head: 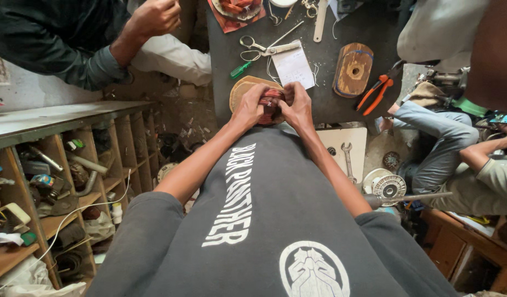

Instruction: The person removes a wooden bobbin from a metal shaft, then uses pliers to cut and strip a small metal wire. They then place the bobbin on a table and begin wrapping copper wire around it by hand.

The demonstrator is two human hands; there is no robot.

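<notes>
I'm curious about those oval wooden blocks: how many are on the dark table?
2. One wooden block lies alone at the table's right, beside orange pliers. The other sits under the copper coil both hands grip. More may be hidden.

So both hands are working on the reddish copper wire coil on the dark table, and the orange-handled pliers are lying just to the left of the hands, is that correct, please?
Not quite: the head view shows the orange-handled pliers lying to the right of the hands, beyond the oval wooden block. The rest holds: left hand and right hand are on the reddish copper wire coil on the dark table.
</notes>
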